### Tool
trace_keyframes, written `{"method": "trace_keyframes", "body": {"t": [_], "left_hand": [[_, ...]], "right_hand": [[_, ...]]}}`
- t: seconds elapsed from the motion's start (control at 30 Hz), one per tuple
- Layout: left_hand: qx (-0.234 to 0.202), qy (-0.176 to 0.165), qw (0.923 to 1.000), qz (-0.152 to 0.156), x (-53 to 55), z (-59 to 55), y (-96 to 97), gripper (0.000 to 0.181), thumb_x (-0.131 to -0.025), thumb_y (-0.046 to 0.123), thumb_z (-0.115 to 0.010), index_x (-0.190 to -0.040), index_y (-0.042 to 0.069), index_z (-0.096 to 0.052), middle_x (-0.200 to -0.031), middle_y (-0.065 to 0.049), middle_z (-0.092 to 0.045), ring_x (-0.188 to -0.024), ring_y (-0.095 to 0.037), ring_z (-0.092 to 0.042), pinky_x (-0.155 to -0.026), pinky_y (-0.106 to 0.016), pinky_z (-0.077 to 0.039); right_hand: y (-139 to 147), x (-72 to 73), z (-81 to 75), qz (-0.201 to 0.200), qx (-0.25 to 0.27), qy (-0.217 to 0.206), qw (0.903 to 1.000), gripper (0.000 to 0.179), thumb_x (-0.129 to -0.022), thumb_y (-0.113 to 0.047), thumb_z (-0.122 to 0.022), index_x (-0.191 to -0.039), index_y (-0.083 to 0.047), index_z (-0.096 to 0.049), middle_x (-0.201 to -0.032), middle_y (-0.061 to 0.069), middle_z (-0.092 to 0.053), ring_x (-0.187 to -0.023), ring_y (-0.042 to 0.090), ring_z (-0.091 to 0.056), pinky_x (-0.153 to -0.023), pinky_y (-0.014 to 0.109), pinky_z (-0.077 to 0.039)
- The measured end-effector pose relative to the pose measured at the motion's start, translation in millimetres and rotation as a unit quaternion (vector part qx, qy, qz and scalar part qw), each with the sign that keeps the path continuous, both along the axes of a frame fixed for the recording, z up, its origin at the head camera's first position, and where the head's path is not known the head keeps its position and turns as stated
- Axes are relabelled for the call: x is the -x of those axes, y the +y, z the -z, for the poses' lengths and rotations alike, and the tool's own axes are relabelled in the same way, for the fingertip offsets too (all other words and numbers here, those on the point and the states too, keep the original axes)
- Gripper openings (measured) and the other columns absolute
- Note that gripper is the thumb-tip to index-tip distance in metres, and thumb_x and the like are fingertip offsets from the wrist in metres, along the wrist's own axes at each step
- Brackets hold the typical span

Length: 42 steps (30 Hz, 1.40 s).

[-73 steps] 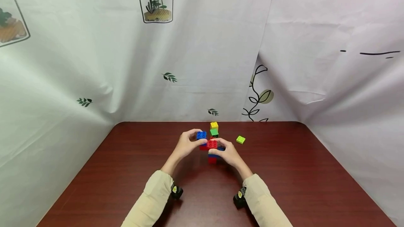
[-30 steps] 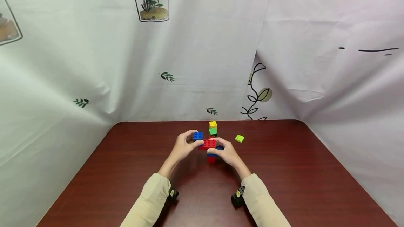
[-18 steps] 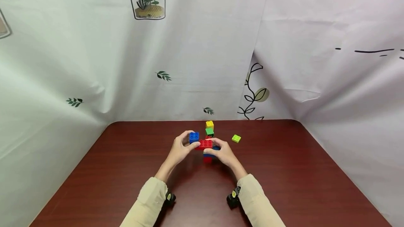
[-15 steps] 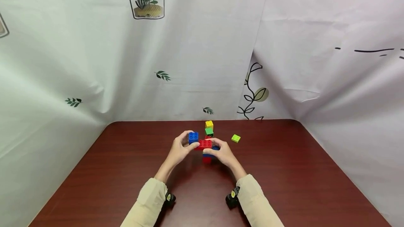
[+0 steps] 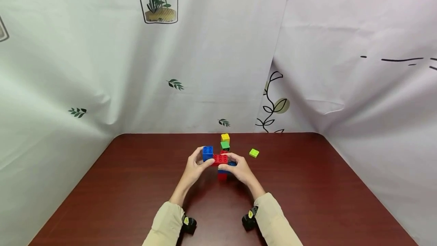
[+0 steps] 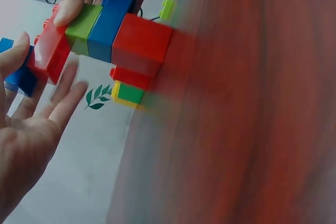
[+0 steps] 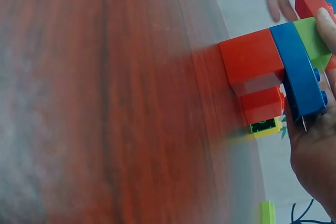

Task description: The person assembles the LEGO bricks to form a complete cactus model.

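Note:
My left hand [image 5: 193,168] pinches a blue brick [image 5: 208,152] at the left end of a long red brick [image 5: 220,159], its thumb lying along the brick's near side. The right hand [image 5: 241,169] grips the red brick's right part, thumb in front and fingers behind. Under the red brick, a lime green brick [image 6: 83,29], a blue long brick [image 6: 112,22] and a red block [image 6: 140,39] form a column; the red block is lowest. In the right wrist view the blue long brick [image 7: 299,72] reaches out over the right palm.
Just behind the column stand another red brick [image 7: 262,104], a green piece [image 5: 225,145] and a yellow brick [image 5: 225,137]. A loose lime brick [image 5: 254,153] lies to the right on the dark red-brown table [image 5: 317,193]. Pale patterned cloth [image 5: 211,48] hangs behind the far edge.
The left hand and its blue brick have shifted slightly left relative to the long red brick, uncovering more of its studs. The right hand keeps its grip. The head view has drifted a little.

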<state>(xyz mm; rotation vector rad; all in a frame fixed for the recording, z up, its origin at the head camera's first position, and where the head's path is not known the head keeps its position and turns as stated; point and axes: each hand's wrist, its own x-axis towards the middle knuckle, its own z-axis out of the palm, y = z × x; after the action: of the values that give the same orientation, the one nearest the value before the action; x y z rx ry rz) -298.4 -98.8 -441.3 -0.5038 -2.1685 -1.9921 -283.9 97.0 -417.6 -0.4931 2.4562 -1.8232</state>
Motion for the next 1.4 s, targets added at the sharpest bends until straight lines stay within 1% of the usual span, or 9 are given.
{"method": "trace_keyframes", "body": {"t": [0.27,0.5,0.6,0.77,0.93,1.1,1.2,1.3,1.4], "left_hand": [[-0.002,-0.017,0.9998,-0.012,1.2,-1.5,1.9,0.043,-0.087,0.004,-0.07,-0.127,0.002,-0.054,-0.117,-0.024,-0.064,-0.101,-0.026,-0.066,-0.087,-0.028,-0.058],[0.014,-0.019,0.9997,0.002,5.8,-5.2,0.3,0.042,-0.087,0.005,-0.071,-0.126,0.004,-0.053,-0.116,-0.023,-0.063,-0.098,-0.026,-0.067,-0.086,-0.03,-0.058],[0.021,-0.013,0.9997,0.003,7.2,-6.0,-0.6,0.043,-0.087,0.006,-0.071,-0.126,0.004,-0.053,-0.117,-0.024,-0.063,-0.098,-0.025,-0.067,-0.087,-0.032,-0.058],[0.033,0.0,0.9994,-0.013,6.2,-6.9,-3.9,0.043,-0.086,0.006,-0.072,-0.126,0.002,-0.054,-0.117,-0.024,-0.064,-0.098,-0.026,-0.067,-0.087,-0.037,-0.059],[0.042,-0.002,0.999,-0.015,3.9,-9.1,-5.2,0.045,-0.087,0.009,-0.072,-0.128,0.002,-0.054,-0.119,-0.024,-0.064,-0.102,-0.029,-0.066,-0.094,-0.042,-0.056],[0.042,-0.009,0.9989,-0.017,2.0,-9.3,-4.6,0.046,-0.087,0.008,-0.072,-0.129,0.002,-0.055,-0.118,-0.023,-0.064,-0.102,-0.028,-0.065,-0.096,-0.044,-0.054],[0.042,-0.007,0.999,-0.012,1.1,-8.7,-3.7,0.045,-0.087,0.008,-0.071,-0.129,0.002,-0.055,-0.116,-0.023,-0.064,-0.101,-0.028,-0.065,-0.095,-0.041,-0.055],[0.044,-0.002,0.999,-0.01,0.7,-8.1,-2.8,0.045,-0.087,0.008,-0.071,-0.128,0.002,-0.055,-0.114,-0.023,-0.064,-0.099,-0.027,-0.065,-0.093,-0.039,-0.056],[0.049,0.008,0.9987,-0.013,0.4,-7.5,-2.0,0.045,-0.087,0.009,-0.072,-0.128,0.002,-0.055,-0.113,-0.023,-0.065,-0.098,-0.026,-0.066,-0.092,-0.039,-0.057]], "right_hand": [[2,2.6,0.5,-0.006,-0.011,0.004,0.9999,0.038,-0.091,-0.017,-0.069,-0.124,0.001,-0.061,-0.118,0.021,-0.068,-0.1,0.016,-0.06,-0.093,0.037,-0.055],[3,23.6,26.8,0.005,0.009,-0.001,0.9999,0.04,-0.091,-0.015,-0.069,-0.127,-0.003,-0.06,-0.122,0.02,-0.066,-0.104,0.019,-0.06,-0.096,0.042,-0.053],[2,27.4,29.8,0.011,0.006,0.004,0.9999,0.039,-0.09,-0.019,-0.07,-0.126,-0.005,-0.061,-0.121,0.017,-0.068,-0.103,0.018,-0.061,-0.094,0.039,-0.054],[0,29.0,27.2,0.004,0.0,0.014,0.9999,0.045,-0.087,-0.026,-0.074,-0.126,-0.006,-0.062,-0.117,0.016,-0.069,-0.1,0.017,-0.061,-0.09,0.033,-0.055],[-1,27.5,26.1,0.006,-0.003,0.012,0.9999,0.047,-0.086,-0.029,-0.075,-0.124,-0.005,-0.063,-0.115,0.015,-0.069,-0.099,0.017,-0.061,-0.089,0.033,-0.055],[1,24.5,24.7,0.002,-0.014,0.007,0.9999,0.046,-0.086,-0.029,-0.075,-0.124,-0.006,-0.063,-0.116,0.015,-0.068,-0.102,0.018,-0.06,-0.093,0.037,-0.054],[5,23.4,22.8,-0.007,-0.02,0.007,0.9997,0.045,-0.087,-0.029,-0.073,-0.124,-0.006,-0.063,-0.118,0.015,-0.068,-0.105,0.02,-0.059,-0.097,0.04,-0.052],[10,23.2,20.9,-0.026,-0.002,-0.001,0.9997,0.042,-0.093,-0.026,-0.066,-0.129,-0.004,-0.06,-0.125,0.02,-0.064,-0.113,0.028,-0.059,-0.103,0.047,-0.049],[16,24.4,19.8,-0.028,0.022,-0.024,0.9991,0.041,-0.098,-0.025,-0.056,-0.134,-0.004,-0.057,-0.135,0.019,-0.059,-0.123,0.031,-0.055,-0.108,0.053,-0.043]]}}
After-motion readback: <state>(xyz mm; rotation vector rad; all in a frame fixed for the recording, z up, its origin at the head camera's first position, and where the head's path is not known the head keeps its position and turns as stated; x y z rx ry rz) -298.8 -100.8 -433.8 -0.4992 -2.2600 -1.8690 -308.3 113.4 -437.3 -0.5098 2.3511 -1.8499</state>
